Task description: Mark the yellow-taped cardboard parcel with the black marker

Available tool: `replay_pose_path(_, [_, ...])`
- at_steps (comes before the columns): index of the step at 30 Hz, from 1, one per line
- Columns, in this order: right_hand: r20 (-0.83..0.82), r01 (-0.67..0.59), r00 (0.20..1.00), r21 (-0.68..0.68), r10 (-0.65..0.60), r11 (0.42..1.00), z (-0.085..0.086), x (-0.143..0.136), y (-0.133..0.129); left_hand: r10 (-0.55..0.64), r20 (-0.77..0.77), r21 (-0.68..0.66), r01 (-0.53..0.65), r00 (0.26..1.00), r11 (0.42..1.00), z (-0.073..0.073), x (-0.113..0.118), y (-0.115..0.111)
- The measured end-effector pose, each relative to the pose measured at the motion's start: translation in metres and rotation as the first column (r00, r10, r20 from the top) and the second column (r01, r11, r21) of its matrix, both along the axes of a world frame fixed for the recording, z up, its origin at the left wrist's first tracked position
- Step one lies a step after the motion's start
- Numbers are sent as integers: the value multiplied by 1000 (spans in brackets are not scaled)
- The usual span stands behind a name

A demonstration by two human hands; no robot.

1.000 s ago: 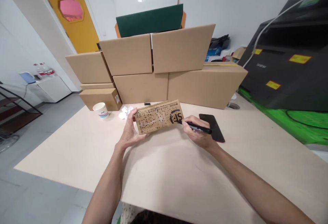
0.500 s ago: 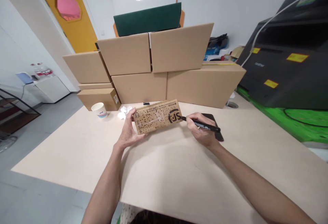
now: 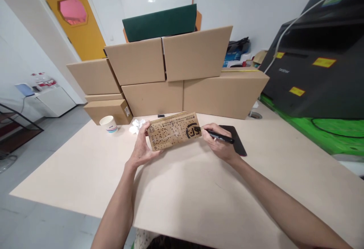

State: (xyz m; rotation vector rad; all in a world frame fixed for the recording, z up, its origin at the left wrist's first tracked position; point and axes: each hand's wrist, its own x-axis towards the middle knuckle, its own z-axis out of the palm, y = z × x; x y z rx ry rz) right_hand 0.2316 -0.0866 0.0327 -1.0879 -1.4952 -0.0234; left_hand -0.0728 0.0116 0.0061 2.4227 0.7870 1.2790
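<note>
My left hand [image 3: 142, 146] grips the left end of a small brown cardboard box [image 3: 173, 133], thumb below and fingers at the upper corner. The box is tilted above the table, its face covered in dark specks and bearing a black round logo at the right end. In my right hand [image 3: 217, 142] is a black marker pen [image 3: 222, 137], held like a writing tool. Its tip is at the logo; whether it touches the cardboard I cannot tell. A small black cap [image 3: 160, 115] lies on the table behind the box.
Crumpled white tissue [image 3: 137, 126] and a paper cup [image 3: 108, 124] stand left of the box. A dark flat pad [image 3: 236, 141] lies beyond my right hand. Large cardboard boxes [image 3: 216, 95] are stacked along the back of the pale table [image 3: 182, 192]. A black printer [image 3: 315, 55] is at the right.
The marker has moved left, its tip going from the box's right edge onto the logo. My left hand keeps its hold on the box. The whole view has shifted slightly.
</note>
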Motion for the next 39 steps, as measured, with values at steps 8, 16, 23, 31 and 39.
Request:
replay_pose_path(8, [53,-15,998,-17,16,1000,0,4,-3,29,5,-10,-29,1000,1000,-3,-3,3])
replay_pose_path(16, [31,-27,999,11,27,1000,-4,2,0,34,8,-7,-34,999,999,-3,-3,3])
replay_pose_path(23, [-11,-32,999,-23,31,999,-10,-3,3,31,-7,-16,-31,999,999,-2,-3,2])
replay_pose_path(31, [203,-20,979,42,11,999,-6,20,-6,60,18,-18,-60,998,998,-2,-2,2])
replay_pose_path(39, [792,-23,566,-264,230,964,-58,36,-31,67,8,-25,-67,998,997,-1,-3,3])
